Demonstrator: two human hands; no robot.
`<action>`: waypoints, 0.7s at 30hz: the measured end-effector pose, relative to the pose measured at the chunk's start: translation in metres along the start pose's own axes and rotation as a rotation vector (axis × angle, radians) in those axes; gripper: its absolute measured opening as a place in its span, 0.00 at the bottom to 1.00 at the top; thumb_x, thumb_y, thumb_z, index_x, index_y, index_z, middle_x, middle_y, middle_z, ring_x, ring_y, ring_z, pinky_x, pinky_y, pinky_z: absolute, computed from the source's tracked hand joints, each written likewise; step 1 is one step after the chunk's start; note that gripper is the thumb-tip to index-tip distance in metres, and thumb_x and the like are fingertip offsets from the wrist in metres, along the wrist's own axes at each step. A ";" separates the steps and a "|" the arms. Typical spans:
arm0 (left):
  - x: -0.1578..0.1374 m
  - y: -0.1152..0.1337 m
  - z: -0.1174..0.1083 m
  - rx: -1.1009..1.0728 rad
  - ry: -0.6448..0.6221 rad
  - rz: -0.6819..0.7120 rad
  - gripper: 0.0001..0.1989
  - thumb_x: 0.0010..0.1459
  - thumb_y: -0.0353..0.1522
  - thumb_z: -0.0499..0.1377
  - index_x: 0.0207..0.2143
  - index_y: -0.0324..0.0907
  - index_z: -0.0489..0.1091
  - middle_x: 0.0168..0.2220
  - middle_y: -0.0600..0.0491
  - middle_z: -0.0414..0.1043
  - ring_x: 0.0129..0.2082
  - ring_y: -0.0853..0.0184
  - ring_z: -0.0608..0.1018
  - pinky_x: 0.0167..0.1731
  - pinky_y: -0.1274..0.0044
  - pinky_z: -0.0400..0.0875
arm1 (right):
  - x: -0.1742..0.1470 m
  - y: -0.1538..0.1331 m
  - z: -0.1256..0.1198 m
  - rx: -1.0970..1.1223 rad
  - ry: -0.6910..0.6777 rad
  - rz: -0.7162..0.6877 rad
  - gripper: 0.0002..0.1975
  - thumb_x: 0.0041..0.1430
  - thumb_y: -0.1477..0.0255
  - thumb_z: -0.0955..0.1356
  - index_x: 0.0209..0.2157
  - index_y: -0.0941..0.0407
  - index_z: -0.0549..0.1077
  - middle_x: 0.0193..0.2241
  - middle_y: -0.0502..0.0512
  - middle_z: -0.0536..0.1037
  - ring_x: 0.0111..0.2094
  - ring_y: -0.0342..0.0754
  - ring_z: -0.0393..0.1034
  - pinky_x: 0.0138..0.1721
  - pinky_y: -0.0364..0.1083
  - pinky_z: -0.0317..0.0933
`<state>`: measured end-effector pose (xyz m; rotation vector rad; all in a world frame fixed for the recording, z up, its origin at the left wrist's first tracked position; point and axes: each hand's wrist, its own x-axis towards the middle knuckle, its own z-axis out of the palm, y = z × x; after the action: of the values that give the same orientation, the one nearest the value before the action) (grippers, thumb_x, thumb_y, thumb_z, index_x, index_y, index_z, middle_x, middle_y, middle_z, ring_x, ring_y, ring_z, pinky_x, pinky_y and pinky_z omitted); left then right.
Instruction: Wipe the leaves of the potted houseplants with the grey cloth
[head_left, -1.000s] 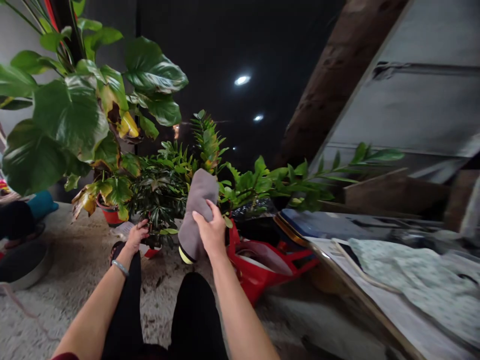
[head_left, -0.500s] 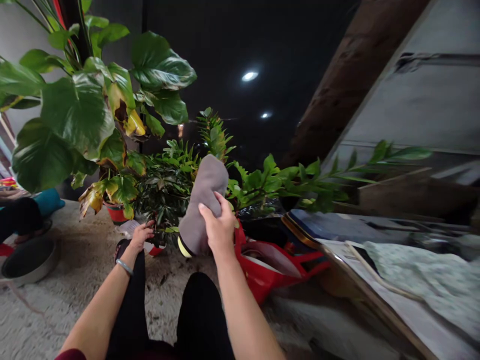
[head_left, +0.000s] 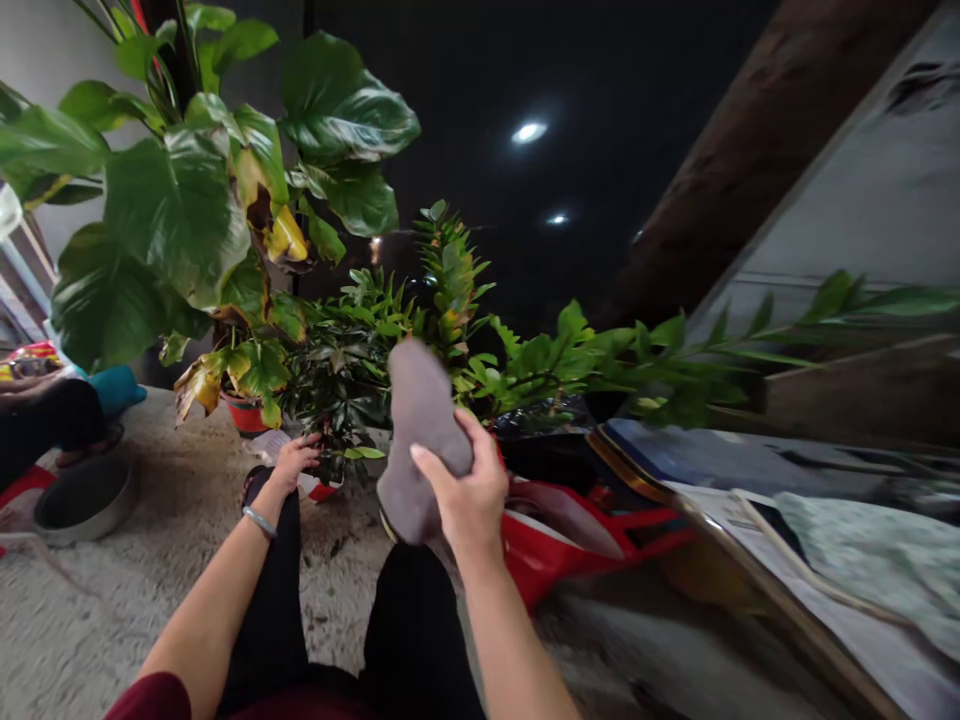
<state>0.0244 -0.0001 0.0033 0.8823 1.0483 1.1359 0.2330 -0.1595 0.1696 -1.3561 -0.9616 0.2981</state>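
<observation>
My right hand [head_left: 474, 490] grips a grey fabric piece shaped like a shoe sole [head_left: 420, 440], thumb on its face and fingers behind its right edge. It is held upright and tilted over my right knee, with a pale edge at its lower end; its exact kind cannot be made out. My left hand [head_left: 294, 464] rests by my left knee with fingers stretched out, open, and a bracelet [head_left: 259, 521] on the wrist. Just beyond those fingers are a dark-leaved plant [head_left: 334, 380] and a whitish crumpled thing [head_left: 268, 444].
A large-leaved plant [head_left: 169, 200] in a red pot [head_left: 245, 415] stands front left. A red bag [head_left: 555, 565] lies right of my right arm, beside stacked boards and cloth [head_left: 847, 540]. At left are a grey basin [head_left: 86, 500] and another person's leg [head_left: 45, 420].
The grey fabric piece has turned so its top leans left, and its yellow edge now barely shows. My right hand is slightly lower; the view has shifted left.
</observation>
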 end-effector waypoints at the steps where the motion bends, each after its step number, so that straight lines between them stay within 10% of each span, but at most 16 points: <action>1: -0.001 0.001 0.000 0.000 0.002 0.000 0.22 0.38 0.25 0.67 0.41 0.36 0.80 0.30 0.49 0.79 0.29 0.67 0.77 0.31 0.78 0.72 | 0.017 -0.004 0.010 -0.003 0.023 -0.009 0.38 0.41 0.61 0.75 0.56 0.55 0.70 0.56 0.61 0.75 0.55 0.60 0.70 0.59 0.57 0.62; 6: -0.003 0.002 0.002 -0.023 0.004 0.018 0.24 0.37 0.25 0.67 0.43 0.36 0.80 0.32 0.49 0.80 0.27 0.69 0.76 0.28 0.79 0.70 | 0.011 0.024 0.057 0.096 -0.283 0.358 0.35 0.34 0.69 0.74 0.50 0.55 0.74 0.41 0.56 0.82 0.42 0.58 0.77 0.46 0.53 0.70; 11: -0.001 0.003 -0.003 -0.017 -0.031 -0.007 0.27 0.38 0.28 0.66 0.46 0.35 0.79 0.21 0.55 0.74 0.20 0.71 0.70 0.23 0.80 0.64 | -0.066 0.039 0.030 0.195 -0.534 0.502 0.24 0.34 0.73 0.72 0.40 0.54 0.78 0.26 0.49 0.81 0.27 0.54 0.75 0.29 0.48 0.68; 17: -0.004 0.007 -0.002 -0.015 -0.035 0.000 0.24 0.35 0.27 0.68 0.40 0.36 0.80 0.30 0.50 0.79 0.25 0.69 0.74 0.28 0.78 0.69 | 0.005 0.000 0.017 0.059 -0.117 0.112 0.34 0.39 0.65 0.73 0.53 0.56 0.73 0.49 0.60 0.79 0.48 0.59 0.74 0.51 0.55 0.67; 21: -0.005 0.006 -0.002 -0.023 -0.020 0.005 0.23 0.34 0.27 0.68 0.39 0.36 0.80 0.35 0.49 0.79 0.26 0.70 0.74 0.29 0.78 0.70 | 0.035 0.028 0.047 -0.071 -0.142 0.111 0.34 0.37 0.66 0.71 0.51 0.57 0.75 0.48 0.61 0.80 0.49 0.60 0.74 0.54 0.57 0.65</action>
<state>0.0208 -0.0041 0.0095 0.8771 1.0146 1.1393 0.2289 -0.0965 0.1543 -1.4712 -1.0239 0.4537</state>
